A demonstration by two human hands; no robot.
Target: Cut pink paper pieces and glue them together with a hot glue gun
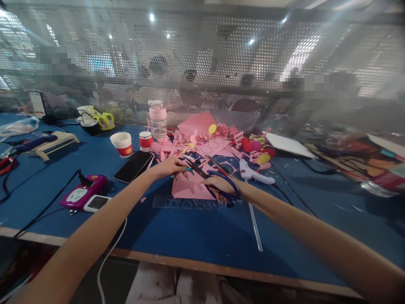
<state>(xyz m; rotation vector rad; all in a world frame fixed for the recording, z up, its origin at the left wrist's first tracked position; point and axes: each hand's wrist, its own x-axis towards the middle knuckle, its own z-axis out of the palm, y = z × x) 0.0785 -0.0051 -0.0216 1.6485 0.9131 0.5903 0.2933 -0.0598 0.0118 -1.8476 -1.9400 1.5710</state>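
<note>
above the pink sheet [185,188], the right hand [221,185] is holding the scissors [199,169] wrapped by the handles, their blades slanting away leftward, tips lying close beside the left hand [173,166]; whether its bent fingers are pinching anything, i cannot tell. paper scraps [167,146] are crowding just beyond, and a glue gun [253,174] is lying to the right.

A head-worn camera looks forward and down across a table [196,236].
</note>
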